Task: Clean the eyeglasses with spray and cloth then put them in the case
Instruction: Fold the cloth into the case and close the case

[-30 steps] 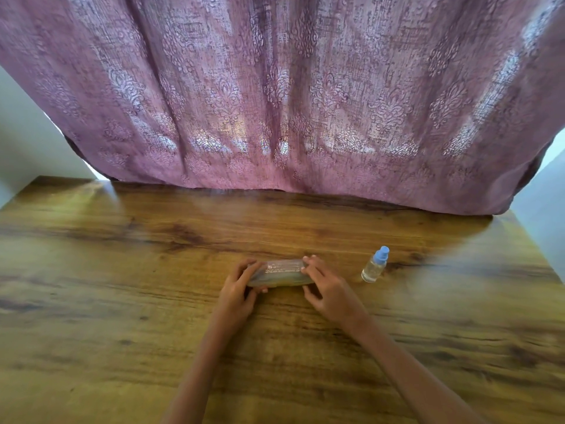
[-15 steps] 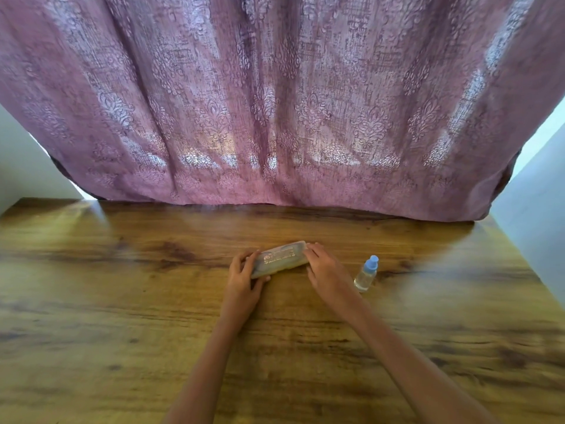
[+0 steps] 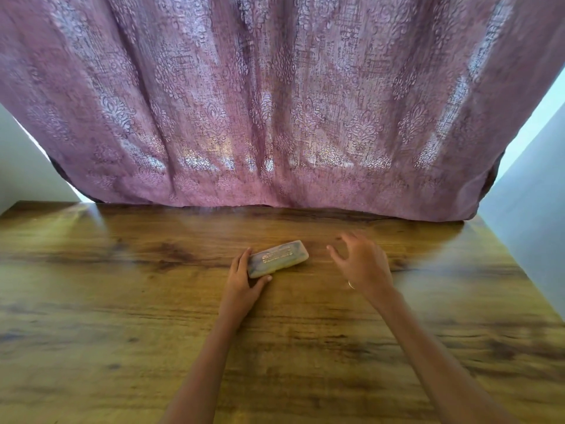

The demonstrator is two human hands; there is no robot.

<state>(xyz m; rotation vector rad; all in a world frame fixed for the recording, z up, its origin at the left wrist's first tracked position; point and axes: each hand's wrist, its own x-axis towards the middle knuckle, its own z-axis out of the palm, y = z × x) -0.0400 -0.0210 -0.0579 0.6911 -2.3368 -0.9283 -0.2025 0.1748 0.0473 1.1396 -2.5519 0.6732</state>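
Your left hand (image 3: 241, 286) grips the oblong frosted-plastic case (image 3: 279, 258) — print too blurred to read — on the wood-grain surface (image 3: 122, 301); your right hand (image 3: 360, 264) hovers, fingers spread.

1. The case (image 3: 277, 259) lies on the worktop (image 3: 122, 332), near its middle, with its right end farther from the person than its left.
2. The left grip (image 3: 241, 283) is at the case's left end, touching it, thumb along the near edge.
3. The right grip (image 3: 362, 264) is right of the case, apart from it.
4. A curtain (image 3: 275, 117) hangs behind the worktop's far edge.
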